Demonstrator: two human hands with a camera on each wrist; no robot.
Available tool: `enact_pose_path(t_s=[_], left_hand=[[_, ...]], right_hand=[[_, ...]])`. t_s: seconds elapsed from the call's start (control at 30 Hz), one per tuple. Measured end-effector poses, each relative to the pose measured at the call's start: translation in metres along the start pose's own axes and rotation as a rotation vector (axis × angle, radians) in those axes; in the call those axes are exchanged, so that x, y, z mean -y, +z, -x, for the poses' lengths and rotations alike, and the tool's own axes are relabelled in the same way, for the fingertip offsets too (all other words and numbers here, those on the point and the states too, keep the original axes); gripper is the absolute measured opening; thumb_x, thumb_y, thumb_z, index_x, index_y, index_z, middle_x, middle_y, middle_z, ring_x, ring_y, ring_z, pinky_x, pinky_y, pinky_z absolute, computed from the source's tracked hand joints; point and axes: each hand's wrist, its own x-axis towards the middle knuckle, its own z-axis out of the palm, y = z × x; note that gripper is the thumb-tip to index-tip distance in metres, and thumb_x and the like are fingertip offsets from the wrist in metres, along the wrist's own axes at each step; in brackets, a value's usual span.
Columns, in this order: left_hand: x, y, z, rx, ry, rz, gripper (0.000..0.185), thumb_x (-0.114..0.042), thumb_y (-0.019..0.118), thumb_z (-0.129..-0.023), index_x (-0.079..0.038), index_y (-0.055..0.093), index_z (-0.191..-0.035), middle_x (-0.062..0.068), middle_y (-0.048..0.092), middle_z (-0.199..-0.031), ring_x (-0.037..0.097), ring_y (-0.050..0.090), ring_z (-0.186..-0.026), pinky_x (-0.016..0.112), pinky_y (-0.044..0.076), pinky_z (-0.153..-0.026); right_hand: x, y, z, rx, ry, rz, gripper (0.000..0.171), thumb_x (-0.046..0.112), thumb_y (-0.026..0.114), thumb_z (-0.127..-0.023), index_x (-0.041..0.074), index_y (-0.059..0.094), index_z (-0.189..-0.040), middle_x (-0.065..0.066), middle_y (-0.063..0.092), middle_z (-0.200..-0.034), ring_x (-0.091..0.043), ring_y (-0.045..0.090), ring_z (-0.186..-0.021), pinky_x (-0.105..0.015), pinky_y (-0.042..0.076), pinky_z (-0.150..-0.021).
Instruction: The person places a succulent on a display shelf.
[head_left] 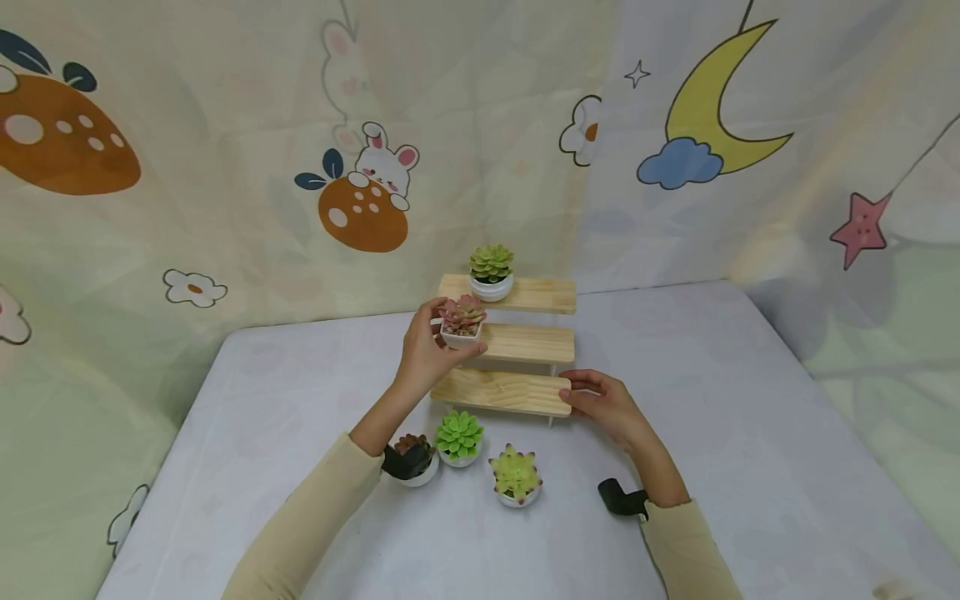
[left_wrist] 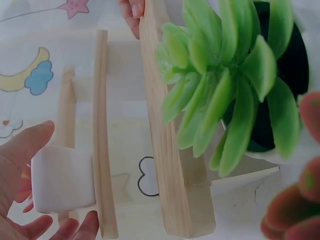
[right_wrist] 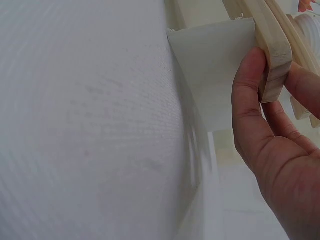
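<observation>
Holding the pink succulent pot (head_left: 462, 323) in my left hand (head_left: 429, 354) at the middle shelf's (head_left: 525, 342) left end, my right hand (head_left: 602, 404) grips the bottom shelf (head_left: 501, 392); set too near the edge, it could tip onto the tabletop (head_left: 750, 433)

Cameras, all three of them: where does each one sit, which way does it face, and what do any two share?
Head: worn on the head, looks forward and down at the table; shows both sleeves, left hand and right hand.
Left wrist: beside the left hand, faces the wooden shelf; shows palm and fingers.
Right wrist: low by the table, faces the shelf end; shows the right hand's fingers.
Shared: head and left wrist both show the pink succulent's white pot.
</observation>
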Motion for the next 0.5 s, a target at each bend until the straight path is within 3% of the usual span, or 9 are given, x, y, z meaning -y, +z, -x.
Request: enact_pose_path(t_s=[0.5], left_hand=[[0.005,-0.019,0.030,-0.020,-0.011,0.065,0.086,-0.023,0.088,-0.073,-0.007,0.039,-0.142,0.018,0.047,-0.133,0.032,0.056,-0.115,0.045,0.051,-0.094]], right_hand=[[-0.001,0.000,0.001,0.004,-0.003,0.020,0.047,0.007,0.065,-0.093,-0.013,0.047,-0.132,-0.014,0.057,-0.112,-0.008,0.065,-0.089,-0.027,0.057,-0.078]])
